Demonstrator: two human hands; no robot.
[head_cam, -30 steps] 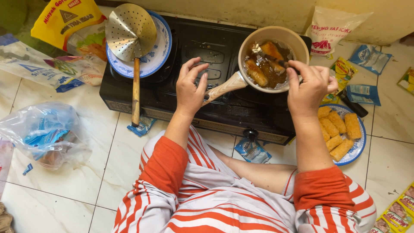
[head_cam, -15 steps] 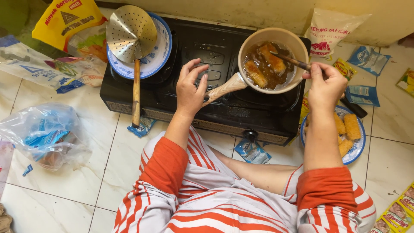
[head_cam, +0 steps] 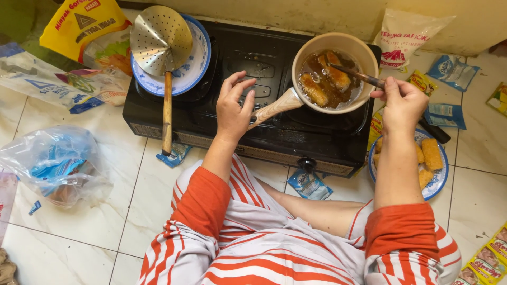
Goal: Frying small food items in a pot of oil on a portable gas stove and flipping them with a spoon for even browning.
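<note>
Resting on the pan's wooden handle (head_cam: 274, 108), the left hand (head_cam: 234, 108) has its fingers spread, not gripping. Right of it, the pan (head_cam: 364, 55) sits on the stove (head_cam: 211, 119), likely heavy with hot liquid and best held by that handle. The right hand's (head_cam: 404, 105) fingers pinch a dark utensil (head_cam: 359, 75).

We see a white tiled floor (head_cam: 105, 211) carrying a black stove (head_cam: 211, 121) under our left hand (head_cam: 235, 108). Below our right hand (head_cam: 404, 103) sits a blue-rimmed plate (head_cam: 438, 184); well left of our left hand lies a clear plastic bag (head_cam: 55, 166).
</note>
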